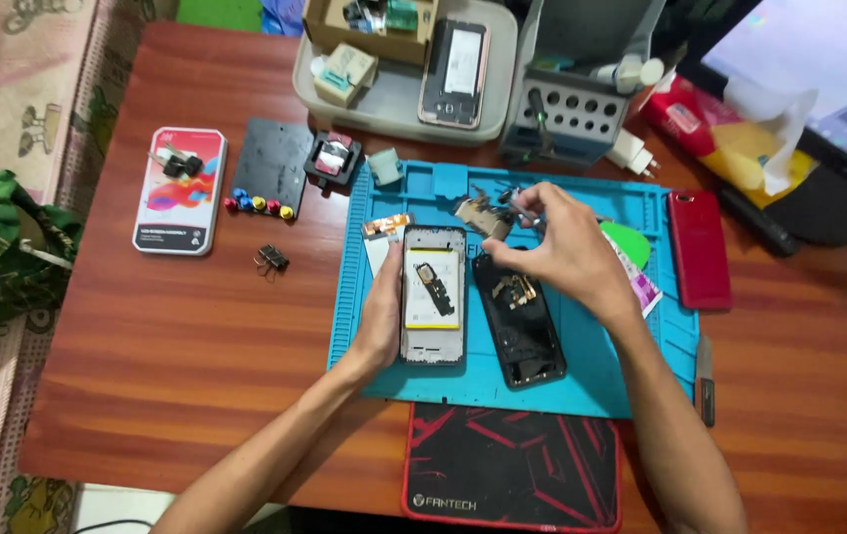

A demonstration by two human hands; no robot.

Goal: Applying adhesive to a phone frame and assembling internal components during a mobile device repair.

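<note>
Phone (433, 295) with its back off lies face down on the blue mat (581, 381), battery showing, and the left hand (381, 314) grips its left edge, thumb along the side and the other fingers hidden under it. Just right of it rests a black phone frame (522, 321). Above both, the right hand (559, 247) hovers, its fingers pinched on a small metal tool (520, 220) beside a loose circuit part (483, 216). A red phone (699, 249) sits at the mat's right edge on the wooden worktop (186, 346).
</note>
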